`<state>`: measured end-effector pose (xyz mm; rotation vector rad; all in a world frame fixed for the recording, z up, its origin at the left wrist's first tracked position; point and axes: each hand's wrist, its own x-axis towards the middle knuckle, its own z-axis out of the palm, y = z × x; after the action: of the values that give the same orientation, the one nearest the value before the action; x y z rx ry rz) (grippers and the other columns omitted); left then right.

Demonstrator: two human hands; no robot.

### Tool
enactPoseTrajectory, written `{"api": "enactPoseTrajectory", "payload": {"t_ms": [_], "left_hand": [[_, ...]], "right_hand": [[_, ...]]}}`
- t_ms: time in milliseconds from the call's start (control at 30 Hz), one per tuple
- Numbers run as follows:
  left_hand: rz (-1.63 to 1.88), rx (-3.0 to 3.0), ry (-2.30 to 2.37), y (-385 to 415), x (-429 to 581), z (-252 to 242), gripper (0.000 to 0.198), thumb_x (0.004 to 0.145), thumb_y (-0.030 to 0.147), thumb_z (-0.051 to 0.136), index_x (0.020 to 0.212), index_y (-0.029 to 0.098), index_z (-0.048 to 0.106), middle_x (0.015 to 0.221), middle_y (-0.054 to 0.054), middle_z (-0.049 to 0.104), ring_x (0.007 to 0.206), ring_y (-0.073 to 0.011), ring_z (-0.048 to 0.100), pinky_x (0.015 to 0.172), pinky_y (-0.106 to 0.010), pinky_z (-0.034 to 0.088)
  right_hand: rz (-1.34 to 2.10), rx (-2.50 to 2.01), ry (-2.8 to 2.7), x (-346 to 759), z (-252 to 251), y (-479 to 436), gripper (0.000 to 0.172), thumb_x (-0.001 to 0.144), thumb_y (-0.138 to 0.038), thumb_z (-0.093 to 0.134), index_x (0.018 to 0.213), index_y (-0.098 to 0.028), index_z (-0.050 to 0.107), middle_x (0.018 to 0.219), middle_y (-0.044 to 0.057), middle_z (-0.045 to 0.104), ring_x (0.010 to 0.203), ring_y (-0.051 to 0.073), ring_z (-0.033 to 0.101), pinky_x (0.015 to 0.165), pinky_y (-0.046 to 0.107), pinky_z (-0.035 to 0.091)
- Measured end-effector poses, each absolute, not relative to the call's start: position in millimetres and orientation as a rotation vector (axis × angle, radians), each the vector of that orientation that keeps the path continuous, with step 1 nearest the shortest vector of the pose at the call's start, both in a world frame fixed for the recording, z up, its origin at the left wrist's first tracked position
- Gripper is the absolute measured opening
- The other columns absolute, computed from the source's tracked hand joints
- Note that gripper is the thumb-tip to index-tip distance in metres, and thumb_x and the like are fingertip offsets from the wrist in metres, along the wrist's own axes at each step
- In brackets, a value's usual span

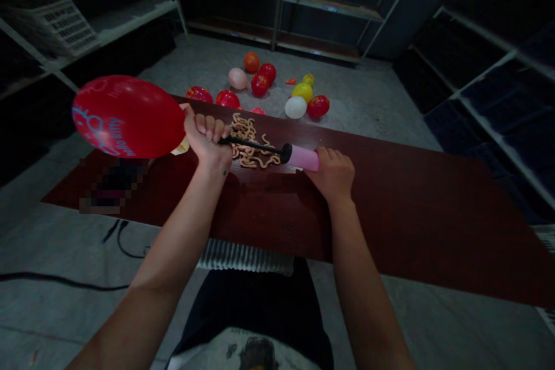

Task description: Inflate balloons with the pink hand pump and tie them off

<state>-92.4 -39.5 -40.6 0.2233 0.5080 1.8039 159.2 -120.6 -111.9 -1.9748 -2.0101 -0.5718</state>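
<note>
Nearest: shirt front (pixel 243 352), two bare forearms above it. 1 hand pump (pixel 304 158), pink barrel, black rod out, held over the surface (pixel 411 202). Left hand (pixel 208 136): fingers clenched around the rod's end, 1 inflated red balloon (pixel 130 118) at that hand. Right hand (pixel 333 174): fingers wrapped on the barrel. 1 pile of tan curly strands (pixel 249 150) behind the pump, too tangled to count. Floor balloons (pixel 302 92): at least 10, incl. 2 yellow, 1 white, 1 orange.
</note>
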Motion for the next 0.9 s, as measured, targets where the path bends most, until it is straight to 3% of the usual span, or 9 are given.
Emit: {"api": "enactPoseTrajectory", "payload": {"t_ms": [167,467,733,900], "left_hand": [[1.755,0.258,0.532,-48.5,-66.3,-47.6,0.059,0.112,0.030,0.031,0.056,0.018,0.015,0.043,0.007,0.014,0.033,-0.0064,0.015,0.039,-0.021,0.019],[1.689,0.339,0.632,-54.6,-48.4,-52.7,0.063,0.107,0.039,0.047,0.054,0.018,0.020,0.042,0.007,0.018,0.032,-0.0059,0.018,0.039,-0.021,0.023],[1.685,0.272,0.544,-44.2,-64.1,-51.8,0.060,0.106,0.027,0.046,0.053,0.020,0.019,0.042,0.006,0.017,0.032,-0.0072,0.018,0.038,-0.023,0.024],[1.690,0.154,0.553,-43.8,-71.2,-40.4,0.055,0.109,0.025,0.032,0.057,0.019,0.016,0.041,0.007,0.014,0.031,-0.0064,0.016,0.038,-0.021,0.022]], "right_hand": [[-0.541,-1.889,-2.035,145.3,-111.3,-119.5,0.027,0.086,-0.041,0.061,0.098,-0.016,0.065,0.091,0.012,0.072,0.081,0.024,0.059,0.071,0.034,0.030],[-0.480,-1.808,-2.071,110.7,-108.3,-121.1,0.022,0.085,-0.039,0.063,0.091,-0.018,0.065,0.080,0.010,0.071,0.073,0.022,0.060,0.064,0.033,0.030],[-0.628,-1.783,-2.037,112.2,-102.0,-114.5,0.025,0.096,-0.031,0.050,0.108,-0.019,0.067,0.087,0.009,0.072,0.082,0.024,0.059,0.072,0.036,0.031],[-0.674,-1.783,-2.031,118.8,-102.8,-113.0,0.027,0.098,-0.031,0.049,0.115,-0.019,0.067,0.092,0.009,0.072,0.086,0.025,0.059,0.078,0.038,0.032]]}}
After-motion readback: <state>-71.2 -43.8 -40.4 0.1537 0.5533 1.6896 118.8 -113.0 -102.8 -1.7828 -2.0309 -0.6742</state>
